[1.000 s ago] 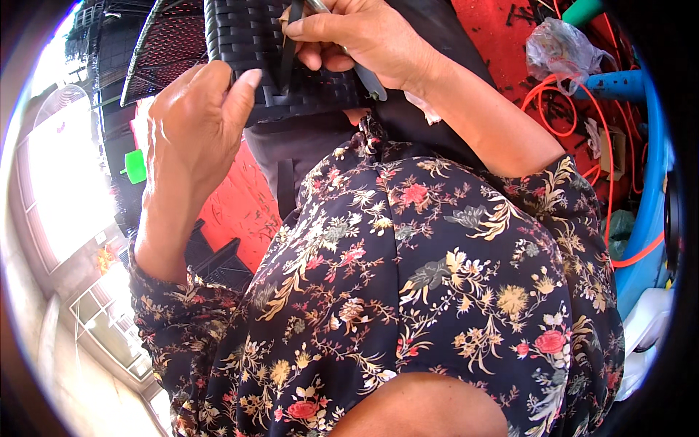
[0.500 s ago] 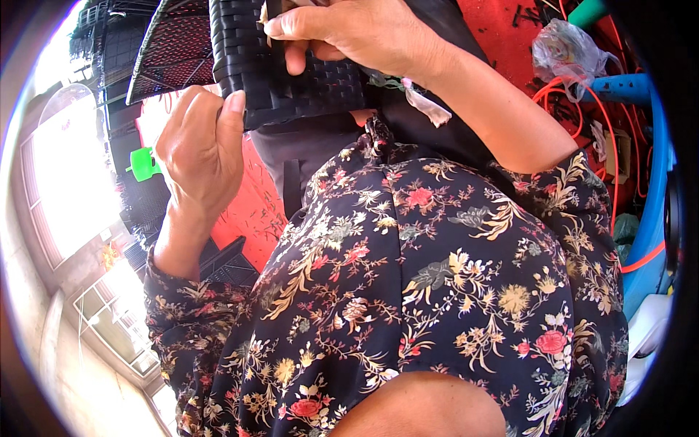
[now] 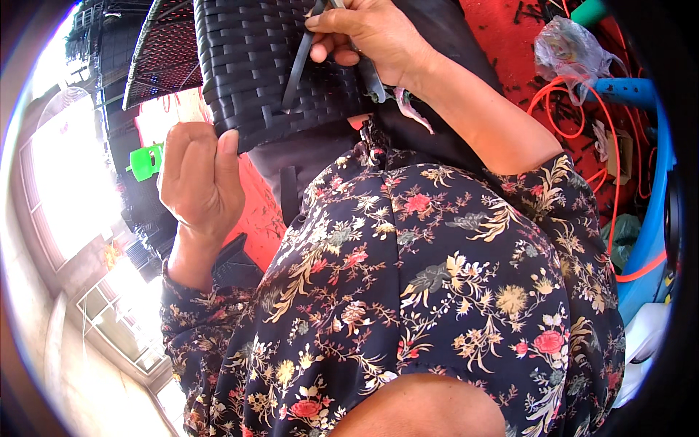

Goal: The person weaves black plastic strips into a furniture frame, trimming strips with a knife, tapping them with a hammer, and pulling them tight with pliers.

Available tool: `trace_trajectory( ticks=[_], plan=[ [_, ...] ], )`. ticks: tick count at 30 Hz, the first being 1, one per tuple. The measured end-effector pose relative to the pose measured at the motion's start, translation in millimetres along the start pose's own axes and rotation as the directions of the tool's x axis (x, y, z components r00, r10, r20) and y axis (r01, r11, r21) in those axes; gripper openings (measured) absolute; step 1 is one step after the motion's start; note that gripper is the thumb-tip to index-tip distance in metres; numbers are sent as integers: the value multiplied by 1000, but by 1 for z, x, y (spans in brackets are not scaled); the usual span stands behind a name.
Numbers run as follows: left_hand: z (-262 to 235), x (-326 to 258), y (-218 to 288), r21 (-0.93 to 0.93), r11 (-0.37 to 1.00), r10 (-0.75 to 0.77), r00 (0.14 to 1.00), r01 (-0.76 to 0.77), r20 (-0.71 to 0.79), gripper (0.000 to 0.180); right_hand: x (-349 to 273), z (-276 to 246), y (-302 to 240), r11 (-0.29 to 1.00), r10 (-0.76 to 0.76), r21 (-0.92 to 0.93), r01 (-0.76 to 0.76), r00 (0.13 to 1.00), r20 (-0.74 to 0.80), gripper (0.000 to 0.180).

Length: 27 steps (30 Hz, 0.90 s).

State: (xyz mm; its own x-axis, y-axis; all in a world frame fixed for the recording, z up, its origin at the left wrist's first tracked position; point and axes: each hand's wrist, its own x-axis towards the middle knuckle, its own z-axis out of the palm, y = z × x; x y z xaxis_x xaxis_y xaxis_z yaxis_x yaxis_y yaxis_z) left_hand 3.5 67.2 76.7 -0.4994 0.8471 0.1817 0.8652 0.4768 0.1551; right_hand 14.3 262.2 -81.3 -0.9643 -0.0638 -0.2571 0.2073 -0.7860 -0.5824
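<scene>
Looking down, we find the black woven panel (image 3: pixel 247 65) at twelve o'clock — the right hand (image 3: pixel 371 36) pinches a loose dark strip (image 3: pixel 300 62) against its weave, fingers closed. At nine o'clock the left hand (image 3: pixel 200 178) is curled shut, its thumb touching the panel's lower edge. An orange hose (image 3: pixel 575 109) coils at two o'clock, beside a blue tub (image 3: pixel 652 218).

We see the left hand (image 3: pixel 200 178) curled at the lower left edge of a black woven panel (image 3: pixel 255 65), thumb touching its rim. The right hand (image 3: pixel 371 33) pinches a loose black strip (image 3: pixel 297 69) against the weave. Orange hose (image 3: pixel 582 109) lies right of that hand.
</scene>
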Motion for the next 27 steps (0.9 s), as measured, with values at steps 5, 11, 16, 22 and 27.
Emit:
trace_trajectory(
  ticks=[5, 11, 16, 22, 27],
  plan=[
    [-1, -1, 2, -12, 1000, -2, 999, 1, -51, 15, -20, 33, -25, 992, -72, 111, 53, 983, 171, 4],
    [-10, -13, 8, -5, 996, -90, 996, 90, -29, 15, -40, 54, -24, 985, -170, 57, 161, 941, 294, 8],
    [-13, -12, 10, -49, 997, -68, 996, 65, -64, 11, -62, 104, -11, 714, -555, -331, 617, 787, 270, 11],
    [-18, -18, 9, -119, 985, -134, 989, 126, -59, 9, -43, 94, -22, 956, -293, 31, 291, 955, 44, 7],
    [-20, -8, 8, 18, 1000, 24, 998, -23, -58, 10, -42, 74, -27, 968, -124, 237, 83, 979, 162, 3]
  ],
)
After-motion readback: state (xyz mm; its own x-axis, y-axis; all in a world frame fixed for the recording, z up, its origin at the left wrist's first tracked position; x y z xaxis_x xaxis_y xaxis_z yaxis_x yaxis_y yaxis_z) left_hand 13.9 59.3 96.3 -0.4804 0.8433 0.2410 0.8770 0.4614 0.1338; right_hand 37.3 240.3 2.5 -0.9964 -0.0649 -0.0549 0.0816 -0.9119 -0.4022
